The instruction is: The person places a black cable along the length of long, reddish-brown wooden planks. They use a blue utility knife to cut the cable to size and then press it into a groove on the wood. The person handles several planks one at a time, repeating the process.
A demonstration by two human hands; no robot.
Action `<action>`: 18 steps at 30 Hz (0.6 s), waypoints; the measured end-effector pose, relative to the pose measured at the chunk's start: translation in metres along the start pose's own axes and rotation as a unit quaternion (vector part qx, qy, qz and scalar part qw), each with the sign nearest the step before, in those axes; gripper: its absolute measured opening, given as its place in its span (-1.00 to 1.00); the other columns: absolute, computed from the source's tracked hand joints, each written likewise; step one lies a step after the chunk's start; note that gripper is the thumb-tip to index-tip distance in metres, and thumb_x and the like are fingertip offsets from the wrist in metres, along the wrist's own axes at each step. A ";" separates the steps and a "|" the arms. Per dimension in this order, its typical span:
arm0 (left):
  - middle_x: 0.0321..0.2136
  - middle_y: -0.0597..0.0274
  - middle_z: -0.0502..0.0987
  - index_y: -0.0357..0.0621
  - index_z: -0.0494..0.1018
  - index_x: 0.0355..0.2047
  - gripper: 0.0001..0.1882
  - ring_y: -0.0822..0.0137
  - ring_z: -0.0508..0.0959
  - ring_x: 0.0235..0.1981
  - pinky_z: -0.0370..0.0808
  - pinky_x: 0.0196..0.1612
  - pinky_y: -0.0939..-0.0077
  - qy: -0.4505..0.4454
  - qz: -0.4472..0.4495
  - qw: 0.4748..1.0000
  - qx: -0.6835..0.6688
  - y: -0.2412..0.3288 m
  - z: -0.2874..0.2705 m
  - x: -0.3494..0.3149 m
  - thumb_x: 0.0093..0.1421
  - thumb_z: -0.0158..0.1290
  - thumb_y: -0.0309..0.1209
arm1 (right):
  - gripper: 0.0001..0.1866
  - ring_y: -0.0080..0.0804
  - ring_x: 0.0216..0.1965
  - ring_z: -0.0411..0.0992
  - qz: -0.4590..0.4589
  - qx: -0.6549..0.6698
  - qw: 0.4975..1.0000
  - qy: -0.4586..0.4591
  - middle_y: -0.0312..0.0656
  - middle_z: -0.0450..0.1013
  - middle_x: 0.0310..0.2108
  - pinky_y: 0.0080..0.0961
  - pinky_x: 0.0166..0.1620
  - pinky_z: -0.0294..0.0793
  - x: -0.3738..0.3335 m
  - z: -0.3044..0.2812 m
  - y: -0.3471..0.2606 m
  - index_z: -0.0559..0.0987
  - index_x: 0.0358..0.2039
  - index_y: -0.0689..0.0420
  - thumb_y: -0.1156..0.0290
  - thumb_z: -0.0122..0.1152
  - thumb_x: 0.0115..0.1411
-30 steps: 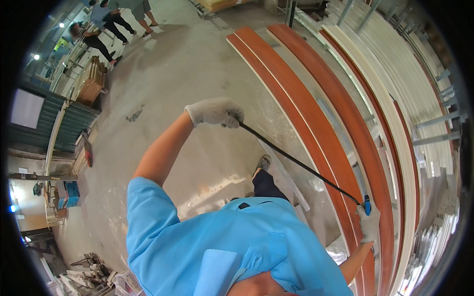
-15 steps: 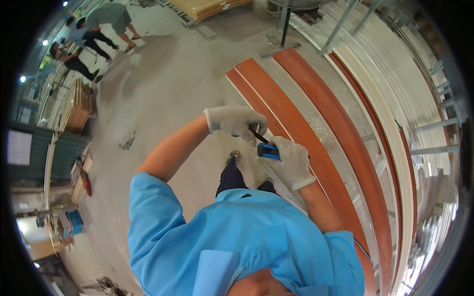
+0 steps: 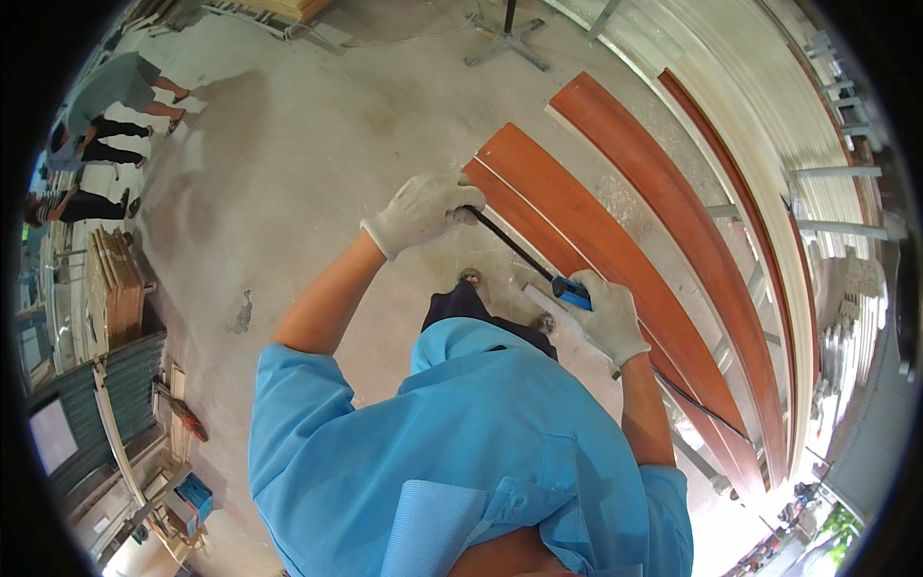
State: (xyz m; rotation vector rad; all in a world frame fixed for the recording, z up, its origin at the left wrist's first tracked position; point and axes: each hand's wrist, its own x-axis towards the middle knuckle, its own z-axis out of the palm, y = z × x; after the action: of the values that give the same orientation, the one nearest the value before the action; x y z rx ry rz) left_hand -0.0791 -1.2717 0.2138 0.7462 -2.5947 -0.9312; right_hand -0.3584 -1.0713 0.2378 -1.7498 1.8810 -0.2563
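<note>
Both hands wear pale knitted gloves. My right hand (image 3: 608,315) is wrapped round the blue and black case of a tape measure (image 3: 571,291), beside the near reddish-brown boards (image 3: 550,192). A length of black tape (image 3: 514,244) runs out of the case, slanting up and left. My left hand (image 3: 420,212) pinches the tape's free end near the far end of these boards. The tape is held in the air and looks straight. My right fingers cover part of the case.
Another reddish-brown board (image 3: 663,192) lies farther right, with long white profiles (image 3: 760,125) beyond. A metal stand's cross-shaped foot (image 3: 507,48) rests on the floor ahead. People (image 3: 106,139) are at the far left, above stacked panels (image 3: 117,279). A thin dark cord (image 3: 707,412) crosses the boards.
My hands have moved apart: the left went left and up, the right slightly right. More black tape now shows between them. The view has turned, shifting the surroundings leftward.
</note>
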 end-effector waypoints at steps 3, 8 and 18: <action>-0.32 0.16 0.58 -0.12 0.54 -0.23 -0.83 0.12 0.56 -0.28 0.48 -0.21 0.25 0.029 0.011 0.999 -0.021 -0.024 -0.002 0.005 0.17 0.23 -0.42 | -0.63 -0.06 -0.26 0.61 0.020 -0.008 1.000 -0.016 -0.07 0.63 -0.33 -0.21 -0.18 0.55 0.015 0.006 -0.004 0.58 -0.14 0.08 0.24 0.42 0.08; -0.35 0.14 0.59 -0.14 0.56 -0.23 -0.83 0.14 0.57 -0.29 0.49 -0.18 0.30 0.031 -0.075 0.988 -0.134 -0.052 -0.001 0.016 0.19 0.23 -0.38 | -0.62 -0.07 -0.27 0.61 0.038 -0.012 0.999 -0.013 -0.10 0.61 -0.34 -0.22 -0.17 0.55 0.033 0.009 -0.012 0.58 -0.15 0.05 0.23 0.47 0.04; -0.34 0.12 0.62 -0.19 0.60 -0.27 -0.85 0.09 0.58 -0.29 0.49 -0.18 0.28 0.024 -0.058 0.987 -0.148 -0.090 0.001 0.037 0.23 0.17 -0.38 | -0.66 -0.13 -0.20 0.58 0.007 -0.064 0.992 0.108 -0.15 0.60 -0.27 -0.20 -0.15 0.55 0.042 0.025 -0.005 0.59 -0.14 0.01 0.30 0.43 0.06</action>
State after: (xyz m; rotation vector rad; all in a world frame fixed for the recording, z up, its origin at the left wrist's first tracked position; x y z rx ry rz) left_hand -0.0763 -1.3506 0.1573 0.8293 -2.3204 -1.2799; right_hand -0.3412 -1.1065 0.2081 -1.8554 2.1042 -0.3378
